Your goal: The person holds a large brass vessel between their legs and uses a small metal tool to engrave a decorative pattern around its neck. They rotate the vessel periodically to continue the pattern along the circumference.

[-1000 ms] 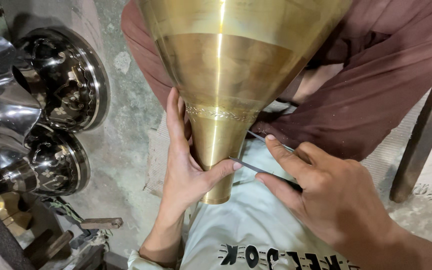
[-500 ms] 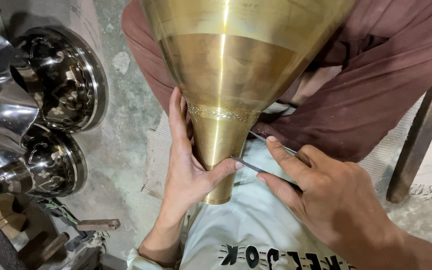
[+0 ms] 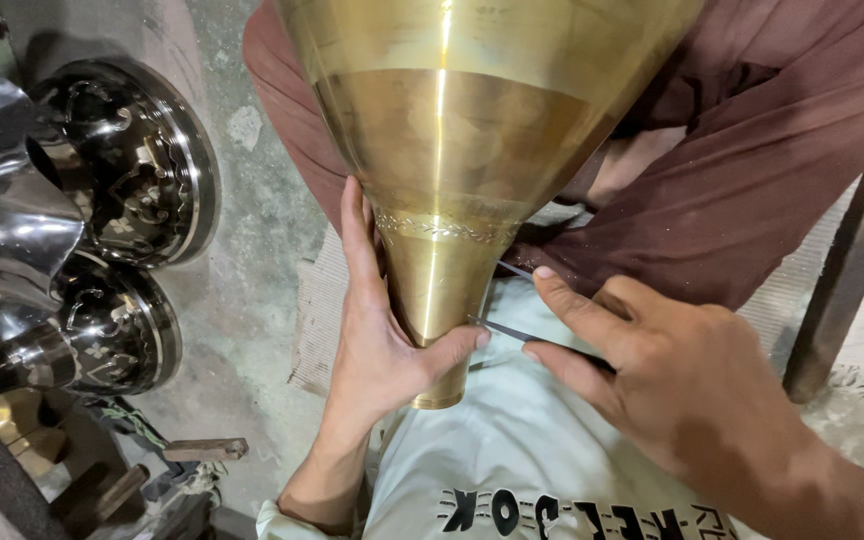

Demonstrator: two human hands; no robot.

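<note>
Brass cone-shaped vessel (image 3: 452, 150) fills the upper middle of the view, wide end up and out of frame, narrow neck pointing down toward the seated person's lap. Surface in bands: brighter polished metal above, duller band below, then a thin engraved leaf-pattern ring just above the neck.

Left hand (image 3: 382, 340) wrapped around the neck from the left side, fingers running up along the metal, thumb hooked across the front near the lower rim. Closed grip on the vessel.

Right hand (image 3: 682, 390) comes in from the right, closed around a thin dark metal tool (image 3: 512, 332). Forefinger laid along the top of it. Tool tip sits against the right side of the neck, just beside the left thumb. A second thin rod shows just above, behind the forefinger; cannot tell whether it is in the same hand.

Under the hands: white shirt (image 3: 542, 470) with dark lettering, and maroon cloth (image 3: 752, 190) over the legs behind the vessel.

Left of the person, on the grey concrete floor (image 3: 252, 260): shiny dark metal pieces (image 3: 122, 170) with round engraved bases, stacked near each other. Small wooden-handled tool (image 3: 202, 450) lying near the lower left. Wooden leg (image 3: 842, 290) of some furniture stands at the right edge.
</note>
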